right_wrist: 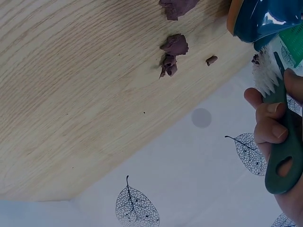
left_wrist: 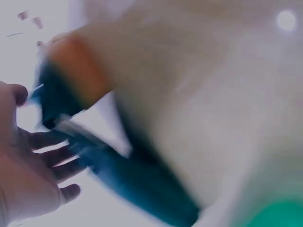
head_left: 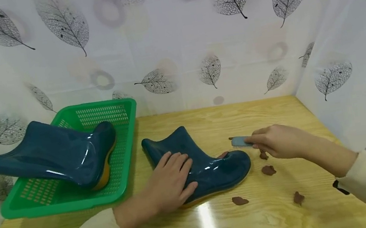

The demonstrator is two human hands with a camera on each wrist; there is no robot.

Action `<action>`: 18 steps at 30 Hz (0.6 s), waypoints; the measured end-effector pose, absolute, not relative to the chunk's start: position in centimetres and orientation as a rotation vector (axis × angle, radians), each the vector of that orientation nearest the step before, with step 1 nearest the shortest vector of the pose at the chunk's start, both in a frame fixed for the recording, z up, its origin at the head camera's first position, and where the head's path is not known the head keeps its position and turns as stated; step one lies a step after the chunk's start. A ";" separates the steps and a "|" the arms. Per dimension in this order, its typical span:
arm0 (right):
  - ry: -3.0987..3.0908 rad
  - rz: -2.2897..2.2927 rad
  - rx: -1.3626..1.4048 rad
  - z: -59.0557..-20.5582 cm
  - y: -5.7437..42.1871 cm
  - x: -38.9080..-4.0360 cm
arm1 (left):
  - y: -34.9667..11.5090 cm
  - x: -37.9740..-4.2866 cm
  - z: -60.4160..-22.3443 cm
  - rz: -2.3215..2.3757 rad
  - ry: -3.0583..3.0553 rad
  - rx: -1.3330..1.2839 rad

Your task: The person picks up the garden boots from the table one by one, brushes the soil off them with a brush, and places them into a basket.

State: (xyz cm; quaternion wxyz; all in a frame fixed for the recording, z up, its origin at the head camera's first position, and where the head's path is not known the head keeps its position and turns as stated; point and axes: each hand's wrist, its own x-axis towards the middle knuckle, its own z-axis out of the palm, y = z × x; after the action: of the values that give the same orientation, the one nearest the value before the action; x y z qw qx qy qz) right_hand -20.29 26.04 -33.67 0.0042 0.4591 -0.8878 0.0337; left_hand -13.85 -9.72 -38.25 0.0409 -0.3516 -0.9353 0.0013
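A dark blue rubber boot with a tan sole lies on the wooden table, toe to the right. My left hand rests on its shaft, fingers extended across it. The left wrist view is blurred, with the fingers lying against the boot. Beyond the toe, my right hand grips a small green-handled brush. The right wrist view shows its white bristles with dark bits at one end, apart from the table. Brown lumps lie scattered about the toe; one brown piece shows behind the boot's instep.
A green plastic basket stands at the left with a second blue boot lying in it, its shaft sticking out over the left rim. A leaf-patterned curtain closes off the back and sides. Brown pieces also lie near the front.
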 end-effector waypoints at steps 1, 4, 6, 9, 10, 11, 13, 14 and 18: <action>-2.788 0.105 1.436 -33.7 26.1 -20.2 | -9.6 -13.8 -37.3 0.039 -2.864 -1.067; -2.810 0.107 1.407 -33.6 26.2 -20.1 | -9.1 -14.7 -34.1 0.137 -2.916 -1.036; -2.812 0.119 1.389 -33.6 26.2 -20.1 | -9.0 -16.2 -32.6 0.197 -2.985 -1.000; -2.806 0.122 1.367 -33.6 26.1 -20.1 | -9.4 -19.2 -31.1 0.286 -3.171 -0.910; -2.806 0.119 1.374 -33.6 26.0 -20.3 | -9.6 -20.4 -31.0 0.301 -3.236 -0.876; -2.809 0.112 1.382 -33.6 25.9 -20.3 | -9.9 -21.5 -31.0 0.319 -3.300 -0.843; -2.814 0.093 1.388 -33.6 25.7 -20.3 | -10.3 -23.1 -31.0 0.339 -3.416 -0.774; -2.815 0.086 1.384 -33.6 25.6 -20.3 | -10.5 -23.7 -31.1 0.344 -3.465 -0.740; -2.790 0.081 1.375 -33.5 25.3 -20.2 | -10.3 -24.7 -31.7 0.388 -3.585 -0.594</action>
State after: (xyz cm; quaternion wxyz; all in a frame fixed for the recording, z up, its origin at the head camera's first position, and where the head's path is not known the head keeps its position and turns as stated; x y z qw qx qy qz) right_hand -20.20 25.30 -33.48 0.0151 0.4418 -0.8966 0.0261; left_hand -24.73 -10.27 -31.72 -0.2535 -0.1572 -0.9489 0.1027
